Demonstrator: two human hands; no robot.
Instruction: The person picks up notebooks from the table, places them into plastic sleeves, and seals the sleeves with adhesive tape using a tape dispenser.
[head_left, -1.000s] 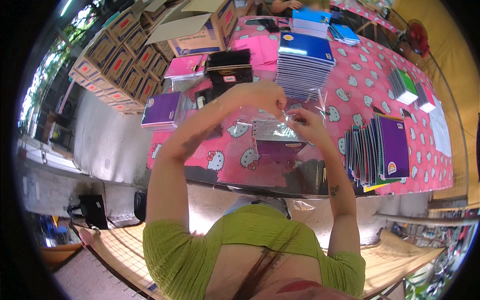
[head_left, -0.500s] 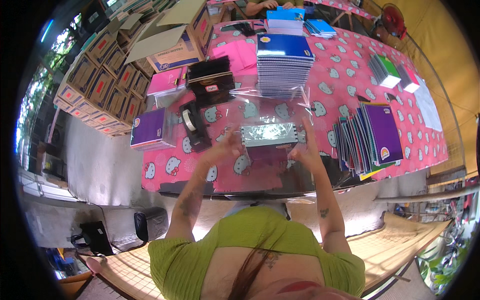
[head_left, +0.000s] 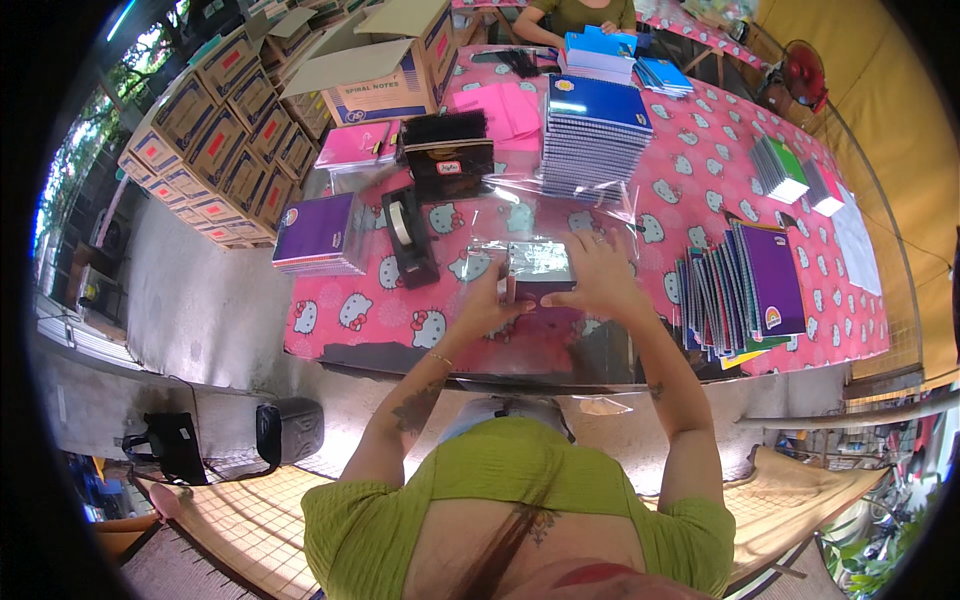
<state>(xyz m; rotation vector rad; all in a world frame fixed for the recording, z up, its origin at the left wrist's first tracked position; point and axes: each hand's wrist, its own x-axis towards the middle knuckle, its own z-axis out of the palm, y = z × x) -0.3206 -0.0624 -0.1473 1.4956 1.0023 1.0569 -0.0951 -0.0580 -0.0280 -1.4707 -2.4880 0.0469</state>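
Observation:
In front of me on the table stands a small dark-covered bundle of notebooks (head_left: 541, 264), its top glossy under clear plastic. A clear plastic sheet (head_left: 588, 212) lies around and beneath it, with a crumpled far edge. My left hand (head_left: 492, 302) is closed about the bundle's left end, thumb along the near side. From the right, my right hand (head_left: 603, 276) grips the other end, fingers reaching over the plastic and thumb in front. A black tape dispenser (head_left: 408, 238) with a pale roll stands left of my left hand.
Purple notebooks (head_left: 318, 236), pink notebooks (head_left: 354, 146) and a black box (head_left: 448, 165) lie left. A tall spiral-notebook stack (head_left: 596, 140) stands beyond the bundle, fanned notebooks (head_left: 745, 285) at right. An open carton (head_left: 380, 92) stands far left. Across the table, a person handles blue notebooks (head_left: 600, 50).
Both hands have come inward from beside the bundle and closed on its ends. The whole view has shifted slightly, and more of the person opposite shows.

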